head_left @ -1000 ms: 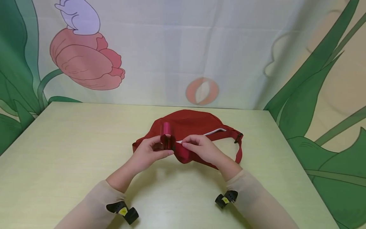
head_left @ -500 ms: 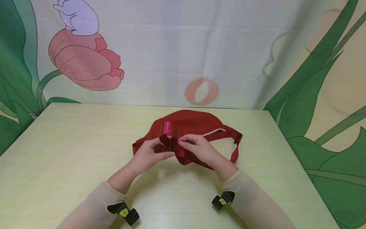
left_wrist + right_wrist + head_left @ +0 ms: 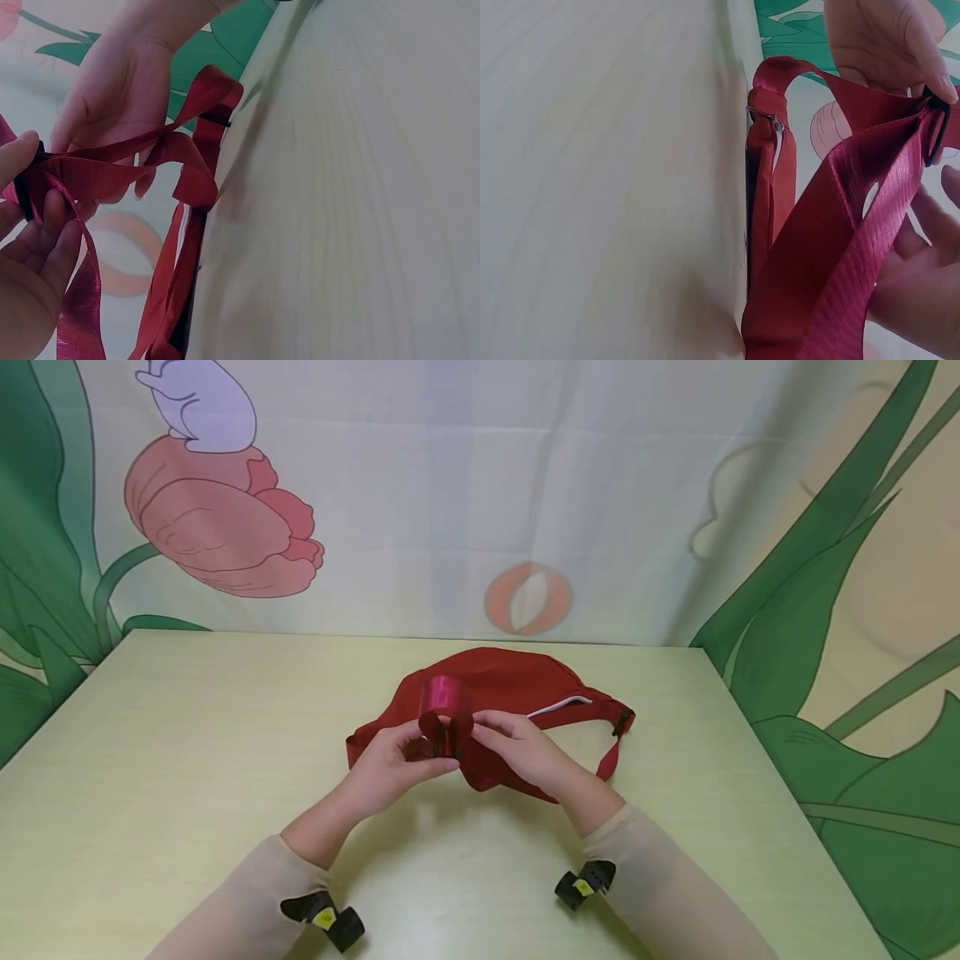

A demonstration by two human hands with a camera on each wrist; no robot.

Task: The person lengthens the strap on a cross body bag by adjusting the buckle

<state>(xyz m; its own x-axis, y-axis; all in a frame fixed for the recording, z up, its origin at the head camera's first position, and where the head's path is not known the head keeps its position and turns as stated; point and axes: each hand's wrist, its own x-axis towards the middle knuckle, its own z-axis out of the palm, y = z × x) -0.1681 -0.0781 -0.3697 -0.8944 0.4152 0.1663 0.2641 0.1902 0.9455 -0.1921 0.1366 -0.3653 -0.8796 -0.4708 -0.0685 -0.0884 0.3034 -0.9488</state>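
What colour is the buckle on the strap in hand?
Black; the buckle shows best in the left wrist view.

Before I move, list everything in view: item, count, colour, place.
Waist bag: 1, red, table's far side
Webbing strap: 1, red, looped before bag
Slider: 1, black, on strap
Strap fitting: 1, black, bag's right end
Zip: 1, white, along bag
Table: 1, pale wood, under bag
Printed backdrop: 1, white and green, behind table
Wrist cameras: 2, black and yellow, one per forearm
Sleeves: 2, beige, on forearms
Left hand: 1, bare, pinching slider
Right hand: 1, bare, pinching strap
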